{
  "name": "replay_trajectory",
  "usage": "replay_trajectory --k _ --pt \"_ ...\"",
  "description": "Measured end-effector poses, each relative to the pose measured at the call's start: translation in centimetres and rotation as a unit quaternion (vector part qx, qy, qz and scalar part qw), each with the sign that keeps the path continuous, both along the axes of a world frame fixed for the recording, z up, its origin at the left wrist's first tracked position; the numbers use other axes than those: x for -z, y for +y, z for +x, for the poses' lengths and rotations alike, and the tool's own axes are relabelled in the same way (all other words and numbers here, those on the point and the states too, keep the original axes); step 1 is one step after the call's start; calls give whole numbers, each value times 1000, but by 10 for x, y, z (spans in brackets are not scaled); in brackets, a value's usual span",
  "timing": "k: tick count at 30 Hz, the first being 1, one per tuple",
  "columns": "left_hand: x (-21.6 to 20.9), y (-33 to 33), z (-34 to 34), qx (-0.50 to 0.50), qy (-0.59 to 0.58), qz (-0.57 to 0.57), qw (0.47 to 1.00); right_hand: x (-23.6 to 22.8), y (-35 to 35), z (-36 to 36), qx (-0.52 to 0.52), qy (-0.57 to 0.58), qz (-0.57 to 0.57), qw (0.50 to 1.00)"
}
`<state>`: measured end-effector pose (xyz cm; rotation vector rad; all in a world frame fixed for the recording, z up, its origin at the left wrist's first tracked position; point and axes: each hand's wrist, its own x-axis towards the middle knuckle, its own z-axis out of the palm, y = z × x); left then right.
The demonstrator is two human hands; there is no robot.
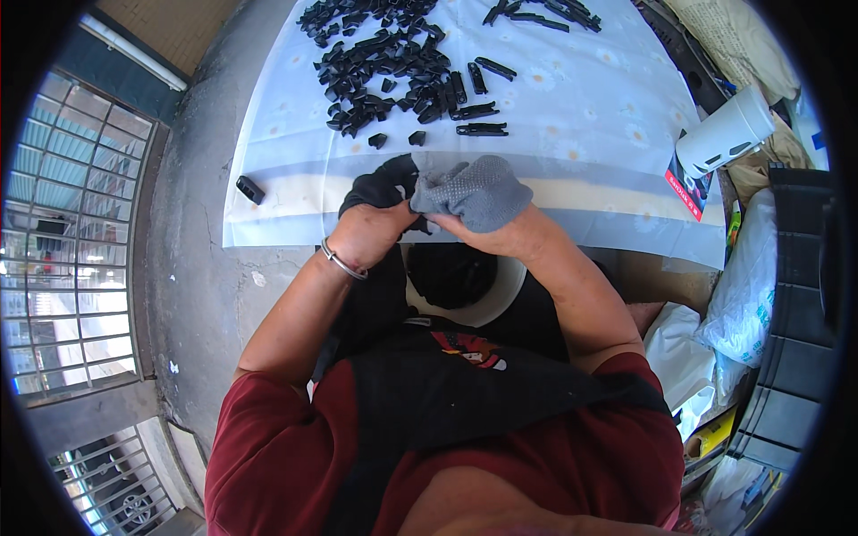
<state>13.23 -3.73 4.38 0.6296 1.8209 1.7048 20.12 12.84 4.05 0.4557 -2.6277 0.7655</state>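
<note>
My two hands meet over the near edge of the table. A grey knitted work glove (487, 192) bunches over the fingers of my right hand (487, 234), which is closed on it. Dark glove-like fabric (380, 185) covers the fingers of my left hand (380, 225), closed around it, with a bracelet at the wrist. Whether the grey and black parts are one piece I cannot tell. Both thumbs point inward, close together, and most fingertips are hidden. Beyond the hands lies a heap of small black plastic pieces (384, 67), with longer black parts (481, 129) at its right.
The table (295, 210) has a pale flowered cover. One black part (250, 189) lies alone at its left. A white cup-like container (728, 132) lies tilted on the right, over a printed card (686, 189). Below my hands stands a pale round bucket (509, 290) with dark contents. Plastic bags (746, 286) crowd the right.
</note>
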Motion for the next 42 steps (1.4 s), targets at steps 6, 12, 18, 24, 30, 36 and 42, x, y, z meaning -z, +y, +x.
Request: replay_trajectory --k 6,12,18,24,30,36,42 --pt "6 2 5 22 -85 92 992 3 -1 3 -17 15 -16 1000" --pt "3 -5 -4 11 60 -82 995 -2 -4 2 12 65 11 998" --pt "10 -4 1 -37 74 -33 996 -5 -8 -2 -47 53 -101 992" --pt "-4 -7 -5 -53 2 -23 998 -9 4 10 14 23 -64 998" --pt "-12 -4 -3 -43 104 -60 992 -3 3 9 -13 86 64 994" --pt "-7 3 7 -53 409 -138 900 15 -7 5 -4 139 54 989" --pt "-15 -8 -4 9 372 -205 905 -19 -2 3 -26 -117 -51 991"
